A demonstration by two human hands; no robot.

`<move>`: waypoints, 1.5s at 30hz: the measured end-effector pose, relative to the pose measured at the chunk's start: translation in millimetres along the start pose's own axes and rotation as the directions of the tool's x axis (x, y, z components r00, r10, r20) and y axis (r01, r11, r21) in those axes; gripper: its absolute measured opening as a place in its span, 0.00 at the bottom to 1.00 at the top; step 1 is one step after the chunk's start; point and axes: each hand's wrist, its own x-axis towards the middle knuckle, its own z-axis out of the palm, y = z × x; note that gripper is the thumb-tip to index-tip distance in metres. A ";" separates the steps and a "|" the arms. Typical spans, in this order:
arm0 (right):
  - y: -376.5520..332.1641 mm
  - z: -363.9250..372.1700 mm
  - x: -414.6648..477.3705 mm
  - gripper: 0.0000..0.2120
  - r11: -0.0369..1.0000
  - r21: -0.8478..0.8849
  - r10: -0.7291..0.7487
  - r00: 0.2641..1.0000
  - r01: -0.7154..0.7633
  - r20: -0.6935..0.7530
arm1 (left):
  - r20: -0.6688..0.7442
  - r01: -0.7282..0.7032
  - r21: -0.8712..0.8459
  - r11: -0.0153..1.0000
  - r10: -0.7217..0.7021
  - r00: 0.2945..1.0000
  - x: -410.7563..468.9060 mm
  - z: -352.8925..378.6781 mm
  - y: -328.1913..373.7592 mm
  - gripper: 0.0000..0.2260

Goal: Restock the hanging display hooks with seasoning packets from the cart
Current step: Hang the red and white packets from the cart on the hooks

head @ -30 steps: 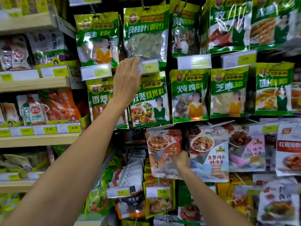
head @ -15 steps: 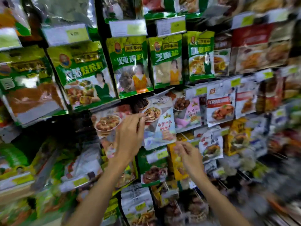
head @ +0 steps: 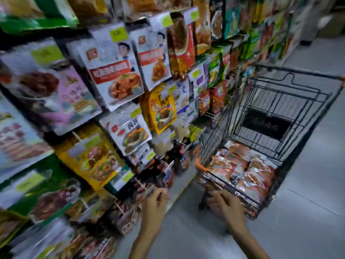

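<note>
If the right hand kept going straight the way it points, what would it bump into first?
Likely the near wire rim of the cart, with the red packets just behind it; blur leaves depth unsure.

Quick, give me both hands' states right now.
Left hand: fingers curled, too blurred to tell a grip.
Right hand: open, empty, by the cart.

Hanging packets: motion-smeared, print illegible.
Price tags: figures unreadable.
Lowest hook rows: too dark and blurred to identify.
Cart: handle cut by right edge; near corner partly hidden behind right hand.
Cart packets: red, labels blurred.
Left hand, right hand: fingers smeared, grip indeterminate; forearms cropped at bottom edge.
</note>
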 end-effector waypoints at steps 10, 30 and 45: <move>50.6 -104.6 85.5 0.08 0.970 -0.067 0.211 0.948 -0.232 -0.237 | 0.294 0.020 0.058 0.998 -0.037 0.955 79.6 159.5 31.6 0.09; 232.0 -121.1 299.3 0.10 0.708 0.003 0.609 0.608 -0.706 -0.509 | 0.497 -0.106 0.627 0.771 -0.292 0.817 291.2 388.0 -52.4 0.12; 303.8 -107.6 336.1 0.39 0.523 0.118 0.786 0.425 -0.844 -0.449 | 0.410 0.026 0.728 0.685 -0.466 0.784 307.3 430.6 -113.7 0.36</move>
